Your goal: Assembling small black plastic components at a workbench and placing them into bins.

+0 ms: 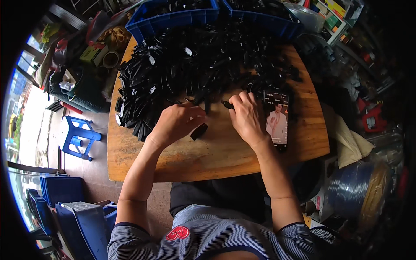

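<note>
Away on the left, a blue stool (pixel 81 138) stood on the tiled floor, and then came the main attraction: a great heap of black pieces (pixel 173 65), sprawling over the far side of the wooden table (pixel 216 162)! Slim, narrow and dark they were, lying at every angle, many with a glossy edge and a handful flashing pale, silvery patches. Behind the heap sat a blue crate (pixel 177 18), more dark stuff inside. On to the left hand (pixel 174 122), palm down at the heap's near edge, its fingers partly bent and spread a little; whether they had hold of anything, one could not tell. Just below those fingertips, on the near side, showed a curved black piece (pixel 199 131), short, rounded and shiny along its edge, though whether it touched the fingers was unclear. Across a short gap of bare wood, a small black piece (pixel 226 104) poked out leftward from the right hand (pixel 248 118), whose thumb and forefinger were closed on it, the other fingers curled alongside. Just right of that hand lay a phone (pixel 276 123), screen lit, and farther right sat a wrapped spool (pixel 353 188).
</note>
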The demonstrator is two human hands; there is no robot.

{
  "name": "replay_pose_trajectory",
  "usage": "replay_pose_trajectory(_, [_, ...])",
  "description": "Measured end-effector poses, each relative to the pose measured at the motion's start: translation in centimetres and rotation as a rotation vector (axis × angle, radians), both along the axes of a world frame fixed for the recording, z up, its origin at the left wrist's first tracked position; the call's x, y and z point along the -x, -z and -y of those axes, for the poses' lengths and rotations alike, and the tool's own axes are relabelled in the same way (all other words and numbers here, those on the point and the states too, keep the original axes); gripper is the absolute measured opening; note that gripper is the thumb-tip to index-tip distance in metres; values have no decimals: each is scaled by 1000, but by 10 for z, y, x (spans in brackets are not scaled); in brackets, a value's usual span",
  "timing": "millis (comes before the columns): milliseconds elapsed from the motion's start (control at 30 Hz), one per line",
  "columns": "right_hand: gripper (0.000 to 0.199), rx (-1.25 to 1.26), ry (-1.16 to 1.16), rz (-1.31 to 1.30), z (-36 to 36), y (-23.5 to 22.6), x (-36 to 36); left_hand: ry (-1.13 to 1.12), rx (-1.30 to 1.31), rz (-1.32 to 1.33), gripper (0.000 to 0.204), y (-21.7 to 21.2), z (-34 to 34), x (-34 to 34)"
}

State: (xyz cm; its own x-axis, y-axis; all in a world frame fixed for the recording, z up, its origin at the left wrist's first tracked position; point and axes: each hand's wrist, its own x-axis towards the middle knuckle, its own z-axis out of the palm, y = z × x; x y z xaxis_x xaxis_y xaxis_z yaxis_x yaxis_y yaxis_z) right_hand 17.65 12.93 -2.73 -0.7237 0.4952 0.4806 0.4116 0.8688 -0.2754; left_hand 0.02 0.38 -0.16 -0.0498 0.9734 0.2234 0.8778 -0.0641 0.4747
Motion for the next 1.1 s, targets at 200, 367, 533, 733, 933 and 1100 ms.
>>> replay_pose_trajectory(200, [16,44,-40,-4,2,-2,-3,-242,-197,36,5,-6,-5,21])
replay_pose_trajectory(367, [15,76,-89,41,11,-2,1,-263,-160,-229,12,4,-8,18])
replay_pose_trajectory(533, [16,97,-110,-7,7,1,-1,-239,-213,-381,14,26,-21,2])
replay_pose_trajectory(733, [16,105,-133,29,9,-1,1,-235,-209,-507,10,28,-23,3])
replay_pose_trajectory(933, [16,91,-159,4,10,1,3,-257,-484,-121,15,7,9,7])
replay_pose_trajectory(1100, [16,92,-156,-6,5,0,-3,-405,-194,657,10,-19,137,-5])
